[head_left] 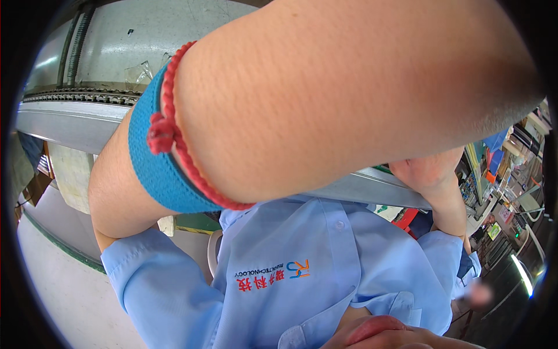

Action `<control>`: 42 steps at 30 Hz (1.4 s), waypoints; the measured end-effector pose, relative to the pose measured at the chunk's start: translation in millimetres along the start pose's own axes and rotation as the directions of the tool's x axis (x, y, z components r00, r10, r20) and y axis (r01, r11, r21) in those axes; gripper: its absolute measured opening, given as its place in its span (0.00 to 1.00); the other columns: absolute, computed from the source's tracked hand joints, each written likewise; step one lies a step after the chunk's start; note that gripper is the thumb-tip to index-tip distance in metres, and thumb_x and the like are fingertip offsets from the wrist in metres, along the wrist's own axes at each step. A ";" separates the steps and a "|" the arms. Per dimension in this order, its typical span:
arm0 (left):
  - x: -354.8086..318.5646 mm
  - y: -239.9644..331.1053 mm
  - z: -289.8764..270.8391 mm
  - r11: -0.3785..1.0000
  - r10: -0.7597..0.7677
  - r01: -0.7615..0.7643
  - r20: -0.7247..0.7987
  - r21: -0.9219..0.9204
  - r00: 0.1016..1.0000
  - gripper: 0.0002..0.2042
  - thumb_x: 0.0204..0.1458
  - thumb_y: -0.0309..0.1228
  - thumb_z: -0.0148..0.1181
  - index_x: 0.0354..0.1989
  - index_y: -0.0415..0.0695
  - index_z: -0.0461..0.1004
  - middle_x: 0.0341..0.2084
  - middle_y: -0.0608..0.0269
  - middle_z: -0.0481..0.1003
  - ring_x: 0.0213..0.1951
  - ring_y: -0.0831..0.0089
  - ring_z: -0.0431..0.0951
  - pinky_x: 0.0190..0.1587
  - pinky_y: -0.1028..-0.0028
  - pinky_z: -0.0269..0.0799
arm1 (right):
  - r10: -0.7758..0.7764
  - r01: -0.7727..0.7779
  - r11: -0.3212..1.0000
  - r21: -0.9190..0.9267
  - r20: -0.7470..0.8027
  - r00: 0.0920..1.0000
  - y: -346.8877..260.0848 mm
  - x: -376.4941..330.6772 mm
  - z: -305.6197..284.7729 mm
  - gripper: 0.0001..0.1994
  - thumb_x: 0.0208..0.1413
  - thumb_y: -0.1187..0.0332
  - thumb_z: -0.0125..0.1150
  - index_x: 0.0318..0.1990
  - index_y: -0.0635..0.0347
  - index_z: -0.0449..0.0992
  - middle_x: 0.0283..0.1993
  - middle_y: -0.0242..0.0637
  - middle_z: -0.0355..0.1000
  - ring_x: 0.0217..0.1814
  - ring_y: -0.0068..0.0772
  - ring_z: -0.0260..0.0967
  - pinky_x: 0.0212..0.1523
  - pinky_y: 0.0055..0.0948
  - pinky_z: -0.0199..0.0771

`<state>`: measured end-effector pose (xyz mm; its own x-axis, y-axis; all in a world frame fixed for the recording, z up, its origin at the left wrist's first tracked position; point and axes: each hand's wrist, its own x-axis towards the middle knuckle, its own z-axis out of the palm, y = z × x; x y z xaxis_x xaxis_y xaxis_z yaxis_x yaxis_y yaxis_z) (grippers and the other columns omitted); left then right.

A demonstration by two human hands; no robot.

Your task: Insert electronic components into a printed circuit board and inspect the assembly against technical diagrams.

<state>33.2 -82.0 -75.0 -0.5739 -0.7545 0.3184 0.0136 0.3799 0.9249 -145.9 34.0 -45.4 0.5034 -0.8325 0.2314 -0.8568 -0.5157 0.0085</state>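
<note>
My left hand [349, 99] is raised very close to the camera and fills the upper middle and right. Its fingers lie out of sight, so what it holds or touches cannot be seen. Around the wrist sit a teal wristband [145, 148] and a knotted red braided cord [168, 107]. Behind it, lower on the right, my right hand [429, 168] is partly covered by the left. Near the metal rail [372, 189], its fingers are hidden too. Light blue sleeves end near both elbows.
A chain [81, 96] runs along a metal edge [70, 119] at upper left, below a pale surface [116, 38] with a threaded rod [78, 52]. Cluttered workbenches fill the right side. Another person in a blue sleeve [472, 272] is at the lower right.
</note>
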 end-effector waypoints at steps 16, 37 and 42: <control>-2.8 0.8 1.7 0.999 0.007 -0.007 0.001 -0.033 1.000 0.06 0.48 0.23 0.58 0.33 0.35 0.78 0.22 0.59 0.78 0.26 0.75 0.77 0.30 0.75 0.72 | 0.011 -0.013 0.998 0.067 0.032 0.999 2.5 8.8 -3.3 0.15 0.29 0.77 0.58 0.32 0.62 0.77 0.30 0.37 0.71 0.23 0.35 0.69 0.20 0.27 0.67; -5.2 14.3 -5.0 0.997 0.039 -0.037 0.022 -0.072 0.999 0.06 0.49 0.22 0.57 0.34 0.35 0.78 0.23 0.60 0.78 0.27 0.76 0.78 0.31 0.76 0.72 | 0.087 -0.074 0.985 0.153 -0.079 0.993 -1.6 12.8 -1.9 0.11 0.36 0.77 0.64 0.33 0.60 0.76 0.25 0.36 0.68 0.21 0.36 0.68 0.18 0.30 0.66; 12.1 37.6 -17.8 0.996 0.083 -0.081 0.090 -0.028 0.993 0.06 0.49 0.22 0.57 0.34 0.34 0.78 0.23 0.60 0.78 0.28 0.77 0.78 0.31 0.77 0.73 | 0.124 -0.137 0.965 0.222 0.071 0.990 9.9 16.2 -13.7 0.09 0.40 0.74 0.67 0.33 0.59 0.77 0.26 0.35 0.71 0.22 0.36 0.69 0.20 0.29 0.68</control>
<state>41.4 -86.4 -32.7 -0.6417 -0.6695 0.3741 0.0831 0.4243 0.9017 -147.7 18.2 -28.3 0.4000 -0.9022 0.1610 -0.8711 -0.4289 -0.2391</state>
